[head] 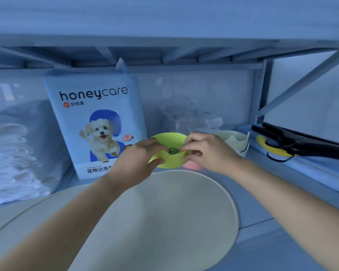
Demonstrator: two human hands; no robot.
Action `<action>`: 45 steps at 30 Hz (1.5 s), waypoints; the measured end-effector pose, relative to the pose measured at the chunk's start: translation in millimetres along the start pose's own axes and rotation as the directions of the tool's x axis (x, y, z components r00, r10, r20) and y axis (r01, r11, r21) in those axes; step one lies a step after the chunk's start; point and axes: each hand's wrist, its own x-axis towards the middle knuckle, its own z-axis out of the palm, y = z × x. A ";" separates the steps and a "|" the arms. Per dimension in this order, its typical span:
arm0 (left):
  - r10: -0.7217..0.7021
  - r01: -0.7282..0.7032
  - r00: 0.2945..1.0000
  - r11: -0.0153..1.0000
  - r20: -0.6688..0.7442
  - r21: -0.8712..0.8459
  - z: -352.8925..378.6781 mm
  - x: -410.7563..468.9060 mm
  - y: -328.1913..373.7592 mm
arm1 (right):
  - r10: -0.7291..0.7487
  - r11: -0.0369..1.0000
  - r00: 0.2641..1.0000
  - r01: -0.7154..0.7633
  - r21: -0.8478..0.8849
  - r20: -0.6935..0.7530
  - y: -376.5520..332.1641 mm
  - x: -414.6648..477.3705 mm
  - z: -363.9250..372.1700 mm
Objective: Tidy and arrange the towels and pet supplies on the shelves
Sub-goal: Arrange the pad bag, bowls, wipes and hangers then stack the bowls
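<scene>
A lime-green pet bowl (170, 141) with a small drawing inside is held over the shelf, in the middle of the view. My left hand (139, 159) grips its left rim, thumb under and fingers over. My right hand (205, 151) pinches its right rim. A pink bowl (194, 165) peeks out just below the green one. A white pack of pet training pads (98, 122), printed with a puppy, stands upright to the left. Folded white towels (12, 163) are stacked at the far left.
A large round cream mat (164, 222) lies on the shelf in front of the bowls. Cream bowls (237, 141) sit nested to the right. A black and yellow tool (294, 143) lies at the right edge. Crumpled clear plastic (188, 118) sits behind. The upper shelf's frame (164, 55) hangs low overhead.
</scene>
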 end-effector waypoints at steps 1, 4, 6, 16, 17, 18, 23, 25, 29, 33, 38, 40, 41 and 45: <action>0.015 -0.015 1.000 1.000 -0.021 -0.001 4.1 7.0 4.4 | 0.010 1.000 1.000 -0.009 -0.012 0.004 7.0 -0.3 -5.4; 0.038 -0.039 0.997 0.999 -0.066 -0.008 17.8 27.0 16.1 | 0.042 0.998 0.999 -0.042 -0.038 -0.006 29.1 1.8 -17.9; 0.022 -0.025 0.997 0.999 -0.076 -0.031 27.3 40.9 20.8 | 0.050 0.997 0.999 -0.050 -0.058 0.008 43.8 7.0 -23.7; -0.054 0.055 0.998 0.997 0.019 -0.054 71.8 87.0 17.7 | 0.097 0.983 0.989 -0.079 -0.166 0.107 103.7 22.3 -21.3; -0.063 0.064 0.998 0.996 0.020 -0.055 75.3 88.8 18.6 | 0.098 0.981 0.989 -0.077 -0.176 0.113 107.4 22.8 -19.7; -0.068 0.069 0.997 0.996 0.021 -0.056 78.4 90.5 19.6 | 0.097 0.980 0.988 -0.074 -0.187 0.119 110.8 22.8 -18.6; -0.071 0.074 0.996 0.997 0.059 -0.039 90.6 96.1 24.5 | 0.080 0.958 0.984 -0.033 -0.284 0.156 121.5 16.5 -13.0; -0.080 0.083 0.995 0.996 0.063 -0.042 94.8 95.9 25.1 | 0.075 0.953 0.984 -0.024 -0.301 0.161 123.4 14.5 -9.7; -0.116 0.120 0.990 0.991 0.084 -0.053 102.0 93.6 23.2 | 0.084 0.942 0.975 -0.011 -0.337 0.205 125.4 14.2 -1.0; -0.140 0.147 0.983 0.988 0.122 -0.055 108.3 92.2 23.6 | 0.082 0.933 0.965 0.014 -0.361 0.249 129.2 12.3 7.3; -0.151 0.158 0.984 0.985 0.092 -0.070 113.6 92.4 27.2 | 0.069 0.930 0.966 0.029 -0.367 0.251 132.4 8.1 11.0; -0.158 0.163 0.986 0.981 0.061 -0.105 115.3 90.0 30.0 | 0.058 0.934 0.965 0.039 -0.356 0.257 130.9 5.4 12.1; -0.166 0.170 0.985 0.978 0.048 -0.120 116.6 88.1 31.5 | 0.053 0.939 0.965 0.040 -0.342 0.256 129.6 3.7 13.0; -0.216 0.216 0.976 0.965 0.017 -0.150 125.9 81.0 36.0 | 0.043 0.976 0.979 0.001 -0.219 0.197 121.6 -1.8 17.4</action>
